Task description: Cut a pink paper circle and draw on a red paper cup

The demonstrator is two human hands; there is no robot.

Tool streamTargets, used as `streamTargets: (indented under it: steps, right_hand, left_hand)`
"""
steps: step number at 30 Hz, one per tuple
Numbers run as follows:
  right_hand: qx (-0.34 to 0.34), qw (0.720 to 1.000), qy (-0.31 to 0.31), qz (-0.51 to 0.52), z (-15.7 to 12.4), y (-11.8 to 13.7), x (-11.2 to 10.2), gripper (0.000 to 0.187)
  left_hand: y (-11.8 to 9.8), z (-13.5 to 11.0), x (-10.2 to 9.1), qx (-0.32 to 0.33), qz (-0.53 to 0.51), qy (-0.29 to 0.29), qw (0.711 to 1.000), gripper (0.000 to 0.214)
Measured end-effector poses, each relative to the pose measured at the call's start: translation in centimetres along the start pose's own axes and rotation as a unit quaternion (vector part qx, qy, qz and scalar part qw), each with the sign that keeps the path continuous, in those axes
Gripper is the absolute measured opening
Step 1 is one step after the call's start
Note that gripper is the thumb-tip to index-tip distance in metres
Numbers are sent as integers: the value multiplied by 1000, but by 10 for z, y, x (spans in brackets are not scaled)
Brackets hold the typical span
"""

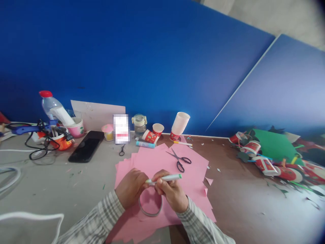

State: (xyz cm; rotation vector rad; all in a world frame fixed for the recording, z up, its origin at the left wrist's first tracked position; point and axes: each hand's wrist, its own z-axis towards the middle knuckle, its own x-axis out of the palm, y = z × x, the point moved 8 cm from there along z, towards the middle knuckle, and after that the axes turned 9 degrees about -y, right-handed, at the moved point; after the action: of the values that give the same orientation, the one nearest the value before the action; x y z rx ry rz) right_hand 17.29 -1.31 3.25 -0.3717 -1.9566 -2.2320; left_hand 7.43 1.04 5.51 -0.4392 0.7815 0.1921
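My right hand (pixel 173 194) is closed around a white marker (pixel 169 177) with a green end, held slantwise above the paper. At the marker's other, light green end, my left hand (pixel 133 187) has its fingers closed; its fingertips are partly hidden. Just below both hands a thin grey ring (pixel 150 215) lies on the stacked pink paper (pixel 149 159), with pink showing through its middle. Beyond the hands, black-handled scissors (pixel 179 159) lie spread on the top sheet.
Behind the paper stand paper cups (pixel 180 123), a glue stick (pixel 145 144), an orange-capped marker (pixel 182 143) and a lidded jar (pixel 139 125). On the left are a phone (pixel 86 146) and a bottle (pixel 54 106). Paper-cup crafts (pixel 265 165) and scraps crowd the right.
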Motion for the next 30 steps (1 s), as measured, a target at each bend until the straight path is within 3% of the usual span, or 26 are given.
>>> streamTargets:
  steps: [20, 28, 30]
  right_hand:
    - [-61, 997, -34, -29, -12, 25, -4, 17]
    - [-61, 996, -51, -47, -17, 18, -4, 14]
    - [-49, 995, -59, -64, -17, 31, -7, 16]
  left_hand:
    - [-9, 7, -11, -10, -54, 64, 996, 46]
    - [-15, 8, -10, -12, -76, 94, 993, 45]
    - [-7, 4, -19, -20, -79, 70, 994, 44]
